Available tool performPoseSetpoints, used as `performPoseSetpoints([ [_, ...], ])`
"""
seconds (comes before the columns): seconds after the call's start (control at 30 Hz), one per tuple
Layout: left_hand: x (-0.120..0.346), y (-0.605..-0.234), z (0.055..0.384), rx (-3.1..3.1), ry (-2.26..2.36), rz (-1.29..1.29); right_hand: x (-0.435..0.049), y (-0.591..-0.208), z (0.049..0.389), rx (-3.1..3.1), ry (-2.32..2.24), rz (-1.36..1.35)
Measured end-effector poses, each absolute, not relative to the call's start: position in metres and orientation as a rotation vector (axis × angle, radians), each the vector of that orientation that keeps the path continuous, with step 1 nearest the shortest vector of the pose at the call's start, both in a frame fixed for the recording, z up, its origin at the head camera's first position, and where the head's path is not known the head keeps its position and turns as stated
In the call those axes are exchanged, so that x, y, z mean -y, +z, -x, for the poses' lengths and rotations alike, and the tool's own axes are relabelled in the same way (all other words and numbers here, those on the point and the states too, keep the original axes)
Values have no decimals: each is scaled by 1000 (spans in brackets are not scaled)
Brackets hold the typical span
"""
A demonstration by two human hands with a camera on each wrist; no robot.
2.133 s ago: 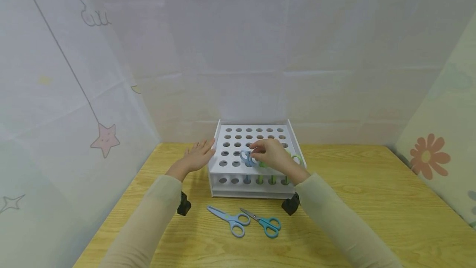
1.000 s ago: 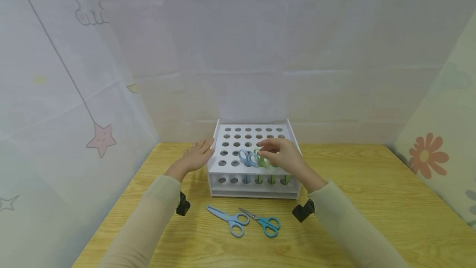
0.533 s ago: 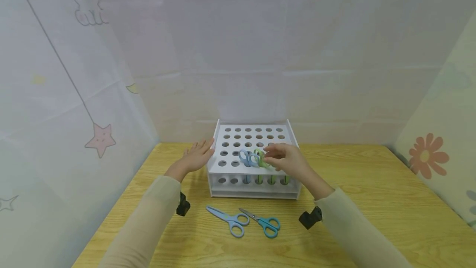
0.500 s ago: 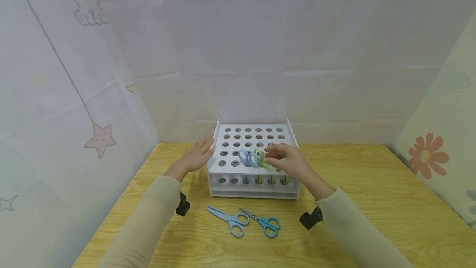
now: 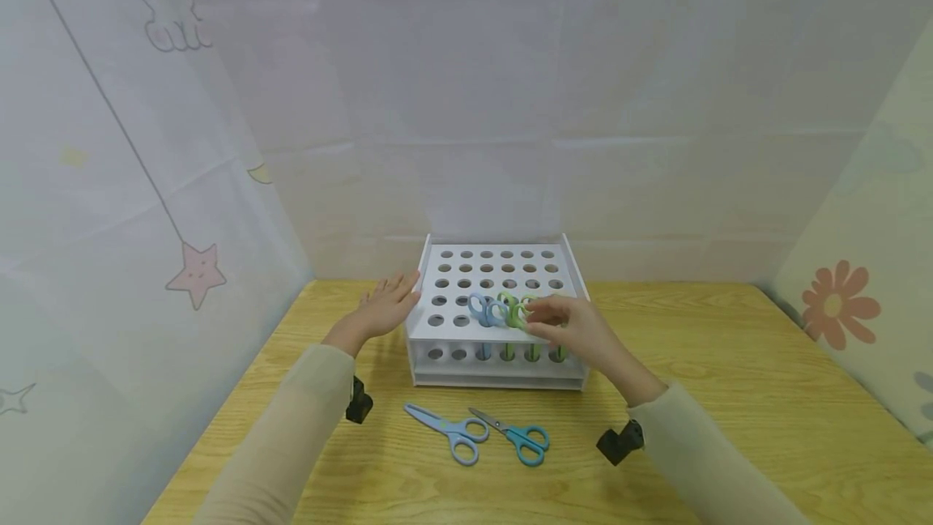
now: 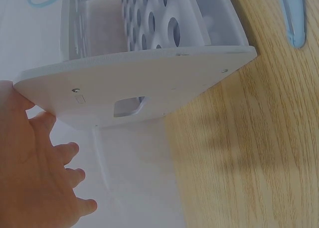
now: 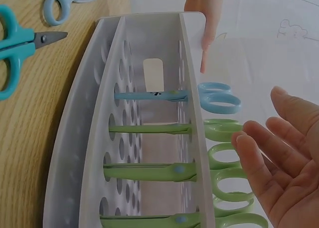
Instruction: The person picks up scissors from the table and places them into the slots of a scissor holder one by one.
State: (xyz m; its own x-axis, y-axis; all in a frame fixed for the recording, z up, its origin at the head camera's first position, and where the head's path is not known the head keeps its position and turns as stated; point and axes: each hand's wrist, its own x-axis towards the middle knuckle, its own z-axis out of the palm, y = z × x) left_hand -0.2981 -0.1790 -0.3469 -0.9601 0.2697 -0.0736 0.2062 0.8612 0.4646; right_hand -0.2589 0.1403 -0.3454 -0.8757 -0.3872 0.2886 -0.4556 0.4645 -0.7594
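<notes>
A white rack [image 5: 445, 339] with rows of round holes stands on the table. My left hand [image 5: 382, 308] rests its extended fingers against the rack's left side; in the left wrist view the fingers are spread beside that panel. Light blue scissors [image 7: 164, 96] hang blades down in the front row, handles above the top plate. To their right hang several green scissors [image 7: 149, 171] in the same row. My right hand [image 5: 576, 330] hovers by the green handles, its fingers loosely bent and holding nothing in the right wrist view.
In front of the rack, light blue scissors [image 5: 445, 425] and teal scissors [image 5: 519, 434] with metal blades lie on the wooden table [image 5: 729, 395]. A pale printed cloth [image 5: 496, 104] hangs behind the rack and along both sides.
My right hand has left the handles of the light blue scissors in the rack and moved right and slightly nearer, over the green ones. My left hand stays against the rack.
</notes>
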Motion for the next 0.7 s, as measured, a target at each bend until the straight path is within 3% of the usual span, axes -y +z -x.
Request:
performPoseSetpoints([
  [0.7, 179, -344, 295, -2896, 695, -367, -148, -370, 250, 2652, 1373, -837],
])
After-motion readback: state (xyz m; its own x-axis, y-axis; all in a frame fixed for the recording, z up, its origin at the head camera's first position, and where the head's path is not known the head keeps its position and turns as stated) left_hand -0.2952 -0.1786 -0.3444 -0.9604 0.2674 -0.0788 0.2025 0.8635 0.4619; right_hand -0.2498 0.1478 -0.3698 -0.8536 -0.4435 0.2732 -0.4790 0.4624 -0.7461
